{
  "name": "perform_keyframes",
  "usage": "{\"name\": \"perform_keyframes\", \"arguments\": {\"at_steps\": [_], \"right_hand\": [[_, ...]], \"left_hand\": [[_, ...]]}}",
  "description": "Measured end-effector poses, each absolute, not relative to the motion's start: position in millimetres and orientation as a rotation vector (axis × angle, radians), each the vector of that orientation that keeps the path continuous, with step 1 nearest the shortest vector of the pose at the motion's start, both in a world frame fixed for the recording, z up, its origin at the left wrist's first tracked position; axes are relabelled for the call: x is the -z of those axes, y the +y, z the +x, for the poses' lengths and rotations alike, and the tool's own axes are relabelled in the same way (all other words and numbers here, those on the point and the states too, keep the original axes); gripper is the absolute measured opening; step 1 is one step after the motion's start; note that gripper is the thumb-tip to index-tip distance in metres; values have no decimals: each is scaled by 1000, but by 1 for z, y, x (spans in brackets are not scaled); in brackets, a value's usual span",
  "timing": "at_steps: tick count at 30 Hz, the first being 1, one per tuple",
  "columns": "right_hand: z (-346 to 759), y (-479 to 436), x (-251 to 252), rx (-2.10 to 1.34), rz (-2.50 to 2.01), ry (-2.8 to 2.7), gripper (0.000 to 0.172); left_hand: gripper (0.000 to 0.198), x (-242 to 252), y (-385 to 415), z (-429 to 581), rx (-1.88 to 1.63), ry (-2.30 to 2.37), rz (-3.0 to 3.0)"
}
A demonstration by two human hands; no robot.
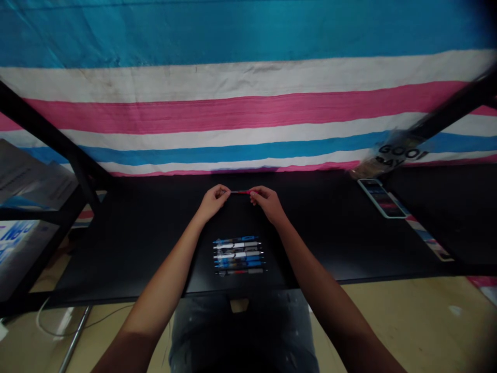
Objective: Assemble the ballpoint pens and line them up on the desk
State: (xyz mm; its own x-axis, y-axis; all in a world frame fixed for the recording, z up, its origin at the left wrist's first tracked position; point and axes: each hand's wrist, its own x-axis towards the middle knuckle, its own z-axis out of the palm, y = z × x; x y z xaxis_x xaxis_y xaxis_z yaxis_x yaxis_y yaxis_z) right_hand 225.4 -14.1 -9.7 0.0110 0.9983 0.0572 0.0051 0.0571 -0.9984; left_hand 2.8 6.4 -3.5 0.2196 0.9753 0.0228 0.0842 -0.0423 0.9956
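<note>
Near the back of the black table (147, 233), a slim red pen (241, 192) lies level between my two hands. My left hand (214, 201) pinches its greyish left end. At the red right end, the fingers of my right hand (266, 201) are closed on it. Closer to me, several pens lie side by side in a row: a blue pen (236, 240) at the top, white and grey pens (237, 255) in the middle, and a dark pen (240, 271) with a grey end nearest the front edge.
A phone in a pale case (382, 199) lies on the right, beside a clear bag with black lettering (392, 155). A striped sheet (248, 114) hangs behind the table. Black frame posts (83, 176) and printed boxes (23, 248) stand at the left.
</note>
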Motion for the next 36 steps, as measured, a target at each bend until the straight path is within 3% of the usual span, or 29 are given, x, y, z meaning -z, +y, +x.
{"name": "perform_keyframes", "arguments": {"at_steps": [10,20,31,36], "right_hand": [[225,-13,12,-1181,-1159,-1186,29],[226,-13,15,-1198,-1117,-1152,27],[226,-14,13,-1145,-1166,-1212,39],[226,-15,12,-1146,-1186,-1195,35]], "left_hand": [[29,7,9,5,-1016,1081,1345],[16,-3,7,5,-970,1009,1136],[15,-4,6,5,-999,998,1129],[12,-6,5,3,-977,964,1130]]}}
